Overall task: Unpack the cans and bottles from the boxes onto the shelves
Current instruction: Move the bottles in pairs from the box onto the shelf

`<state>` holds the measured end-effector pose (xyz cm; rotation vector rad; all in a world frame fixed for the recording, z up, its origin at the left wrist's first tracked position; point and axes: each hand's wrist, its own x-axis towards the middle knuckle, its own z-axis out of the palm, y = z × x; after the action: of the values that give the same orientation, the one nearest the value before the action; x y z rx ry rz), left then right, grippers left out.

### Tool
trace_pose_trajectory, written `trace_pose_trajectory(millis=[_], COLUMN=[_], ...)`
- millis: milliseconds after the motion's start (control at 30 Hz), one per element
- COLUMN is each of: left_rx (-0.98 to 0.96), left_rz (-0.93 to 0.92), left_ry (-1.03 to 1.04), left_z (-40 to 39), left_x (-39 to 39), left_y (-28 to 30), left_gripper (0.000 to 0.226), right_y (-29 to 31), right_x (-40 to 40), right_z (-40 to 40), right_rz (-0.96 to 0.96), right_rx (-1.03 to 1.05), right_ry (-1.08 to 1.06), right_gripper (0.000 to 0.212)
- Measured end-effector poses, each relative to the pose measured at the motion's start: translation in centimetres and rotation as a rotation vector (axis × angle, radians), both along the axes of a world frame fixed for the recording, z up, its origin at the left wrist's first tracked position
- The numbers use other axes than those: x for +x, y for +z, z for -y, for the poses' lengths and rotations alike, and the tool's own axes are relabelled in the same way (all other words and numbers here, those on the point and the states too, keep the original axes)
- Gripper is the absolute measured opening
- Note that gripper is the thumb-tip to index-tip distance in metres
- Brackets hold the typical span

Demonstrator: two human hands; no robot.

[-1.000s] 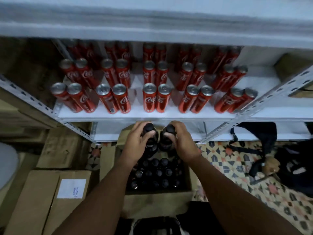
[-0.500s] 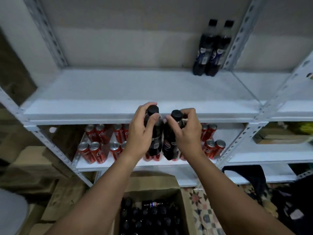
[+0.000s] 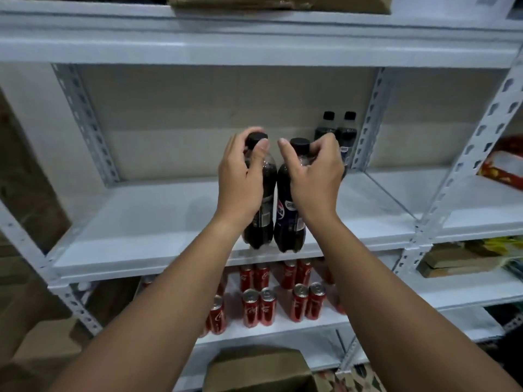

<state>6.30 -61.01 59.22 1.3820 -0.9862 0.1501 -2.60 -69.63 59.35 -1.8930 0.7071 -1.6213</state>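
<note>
Four cola bottles are in view. Two of them are in the person's hands, and two more bottles stand upright side by side at the back right of the middle shelf, near the perforated metal post. On the lower shelf stand the red cola cans, in pairs; I can count about ten of them, but both forearms hide some, so the exact number I cannot tell. All the cans that show are upright with the silver tops up.

The left bottle and the right bottle are almost vertical, long axis up and down, black caps on top and bottoms at the front part of the middle shelf. Their upper parts lean a little apart and the lower bodies are just beside each other. Whether the bottoms already touch the shelf I cannot tell.

The left hand is curled around the neck and shoulder of the left bottle, the thumb lying just under the cap. The right hand grips the neck of the right bottle in the same way, fingers bent around behind it and the thumb in front. Both hands are closed on the bottles, not spread.

At the bottom edge a cardboard box shows partly. Another carton lies on the top shelf.
</note>
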Motion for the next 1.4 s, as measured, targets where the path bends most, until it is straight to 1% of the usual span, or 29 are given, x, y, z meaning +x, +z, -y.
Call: trace_pose_trajectory(millis=[200, 400, 567, 700, 800, 867, 967, 1033, 1067, 1133, 1200, 1300, 1400], left_rx=[0.029, 0.027, 0.026, 0.038, 0.088, 0.124, 0.148, 0.204, 0.24, 0.295, 0.299, 0.265, 0.274], left_rz=[-0.046, -0.097, -0.082, -0.058, -0.052, -0.085, -0.176, -0.216, -0.222, -0.216, -0.21, -0.198, -0.171], left_ry=[0.002, -0.007, -0.006, 0.014, 0.018, -0.016, -0.089, -0.124, -0.123, -0.09, -0.058, -0.051, -0.01], left_z=[2.0, 4.1, 5.1, 5.2, 4.9, 4.6, 3.3, 2.2, 1.9, 1.6, 2.0, 3.2, 5.0], left_x=[1.4, 2.0, 2.2, 2.6, 2.4, 2.0, 1.5, 1.1, 1.0, 0.9, 1.2, 2.2, 4.2], left_y=[-1.8, -3.5, -3.7, -3.7, -3.9, -4.9, -8.0, -10.4, -11.6, -13.1, -13.7, -13.7, -14.0], left_gripper=[0.033, 0.029, 0.026, 0.027, 0.035, 0.046, 0.066, 0.078, 0.081, 0.084, 0.082, 0.081, 0.084], right_y=[-1.5, -2.7, -3.2, -3.1, -3.2, -4.2, -8.5, -12.0, -13.4, -15.2, -15.5, -15.2, -15.2], right_x=[1.6, 2.3, 2.7, 2.5, 1.7, 0.9, -0.8, -2.1, -2.5, -2.6, -2.1, -0.4, 2.0], right_z=[2.4, 4.7, 5.8, 6.1, 6.0, 5.8, 5.5, 5.3, 5.4, 5.7, 6.1, 6.9, 8.4], right_rz=[-0.047, -0.045, -0.048, -0.104, -0.129, -0.162, -0.233, -0.352, -0.415, -0.481, -0.477, -0.469, -0.487], right_rx=[0.003, 0.001, 0.019, 0.011, 0.112, 0.182, 0.268, 0.287, 0.271, 0.214, 0.201, 0.219, 0.203], right_ry=[0.016, 0.048, 0.054, 0.041, 0.091, 0.196, 0.427, 0.473, 0.461, 0.418, 0.388, 0.358, 0.324], right_gripper=[0.046, 0.044, 0.046, 0.052, 0.057, 0.065, 0.086, 0.102, 0.103, 0.095, 0.091, 0.092, 0.092])
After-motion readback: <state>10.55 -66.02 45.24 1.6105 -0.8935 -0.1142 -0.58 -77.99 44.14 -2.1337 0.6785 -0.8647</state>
